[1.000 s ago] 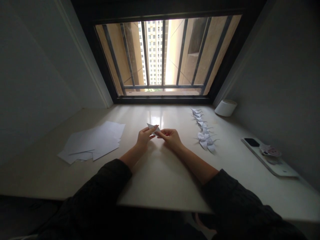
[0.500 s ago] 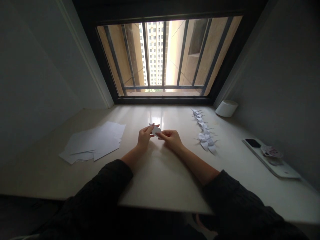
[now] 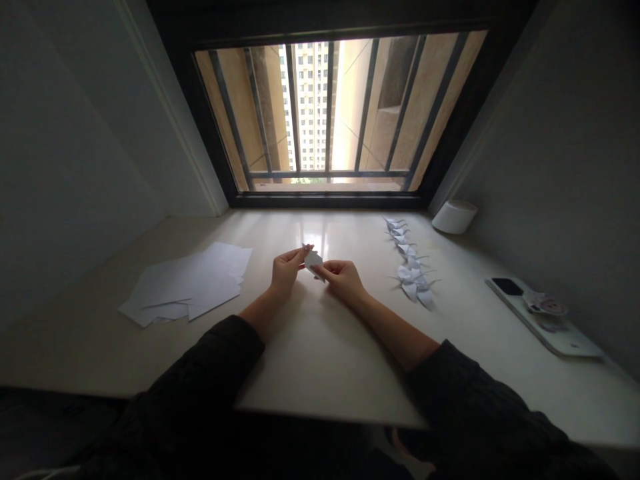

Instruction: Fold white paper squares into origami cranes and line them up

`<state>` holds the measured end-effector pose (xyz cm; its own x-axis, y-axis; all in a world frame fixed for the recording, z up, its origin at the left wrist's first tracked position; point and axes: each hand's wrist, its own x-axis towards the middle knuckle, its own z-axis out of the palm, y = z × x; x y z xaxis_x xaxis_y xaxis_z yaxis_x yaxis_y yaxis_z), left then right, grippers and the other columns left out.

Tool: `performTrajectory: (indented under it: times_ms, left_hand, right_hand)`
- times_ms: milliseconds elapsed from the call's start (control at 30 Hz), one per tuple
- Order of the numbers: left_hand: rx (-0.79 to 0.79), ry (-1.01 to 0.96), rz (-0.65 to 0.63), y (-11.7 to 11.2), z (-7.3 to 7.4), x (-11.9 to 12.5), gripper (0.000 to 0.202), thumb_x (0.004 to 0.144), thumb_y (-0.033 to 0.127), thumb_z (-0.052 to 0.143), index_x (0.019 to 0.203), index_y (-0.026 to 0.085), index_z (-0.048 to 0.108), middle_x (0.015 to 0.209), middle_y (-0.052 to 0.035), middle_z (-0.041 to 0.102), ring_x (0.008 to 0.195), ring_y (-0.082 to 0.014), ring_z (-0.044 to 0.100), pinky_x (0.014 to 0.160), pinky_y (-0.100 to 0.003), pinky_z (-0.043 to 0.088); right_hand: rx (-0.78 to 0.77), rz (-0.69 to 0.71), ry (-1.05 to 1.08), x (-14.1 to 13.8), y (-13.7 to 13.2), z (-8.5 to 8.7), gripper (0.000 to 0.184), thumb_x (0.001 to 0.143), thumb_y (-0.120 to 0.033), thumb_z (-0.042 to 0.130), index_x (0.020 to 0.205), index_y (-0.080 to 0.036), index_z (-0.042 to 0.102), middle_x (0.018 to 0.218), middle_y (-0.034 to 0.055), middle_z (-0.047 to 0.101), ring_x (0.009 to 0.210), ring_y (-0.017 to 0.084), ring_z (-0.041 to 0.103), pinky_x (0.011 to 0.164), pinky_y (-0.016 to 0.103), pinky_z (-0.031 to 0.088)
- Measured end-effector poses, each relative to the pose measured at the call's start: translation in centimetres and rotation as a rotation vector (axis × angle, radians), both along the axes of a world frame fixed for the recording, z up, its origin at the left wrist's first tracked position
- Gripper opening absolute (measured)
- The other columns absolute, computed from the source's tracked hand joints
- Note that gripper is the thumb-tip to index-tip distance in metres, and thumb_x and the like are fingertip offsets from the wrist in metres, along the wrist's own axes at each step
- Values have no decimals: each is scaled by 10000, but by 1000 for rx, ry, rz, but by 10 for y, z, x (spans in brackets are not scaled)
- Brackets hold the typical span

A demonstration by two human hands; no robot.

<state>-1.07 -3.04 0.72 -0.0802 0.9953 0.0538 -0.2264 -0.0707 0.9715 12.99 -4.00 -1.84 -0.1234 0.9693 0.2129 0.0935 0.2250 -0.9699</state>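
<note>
A small folded piece of white paper (image 3: pixel 314 260) is held between my two hands, above the middle of the pale windowsill (image 3: pixel 320 360). My left hand (image 3: pixel 287 268) pinches its upper left corner between thumb and fingers. On the other side my right hand (image 3: pixel 343 275) grips the lower right edge, with the thumb on top. Several folded paper cranes (image 3: pixel 407 257) stand in a line to the right of my hands. To the left lies a loose stack of white paper sheets (image 3: pixel 195 280).
A white roll (image 3: pixel 454 217) sits in the back right corner. Nearer on the right, a phone (image 3: pixel 545 320) lies face down with a round grip on its back. Behind the sill is a barred window (image 3: pixel 327 195) in a dark frame; walls rise on both sides.
My left hand has shifted slightly left, and the folded paper has turned a little between my fingers, a lower tip now showing. My right hand is nearly still.
</note>
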Motion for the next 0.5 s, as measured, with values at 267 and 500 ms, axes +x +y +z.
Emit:
performTrajectory:
  times_ms: [267,500]
  left_hand:
    - [-108,-80,45,3,5,-4,410,589,477,747,840,154,723,896,-111,701,811,-212,639,743,-321,475]
    - [-118,-93,85,3,2,-3,409,580,476,752,830,153,718,888,-106,701,801,-209,645,750,-322,468]
  right_hand:
    - [18,14,-43,-2,0,1,380,670,-540,663,659,-164,712,616,55,690,551,152,595,514,250,403]
    - [10,33,-9,-2,2,-2,372,667,-534,668,690,-166,715,650,60,698,594,165,616,546,261,436]
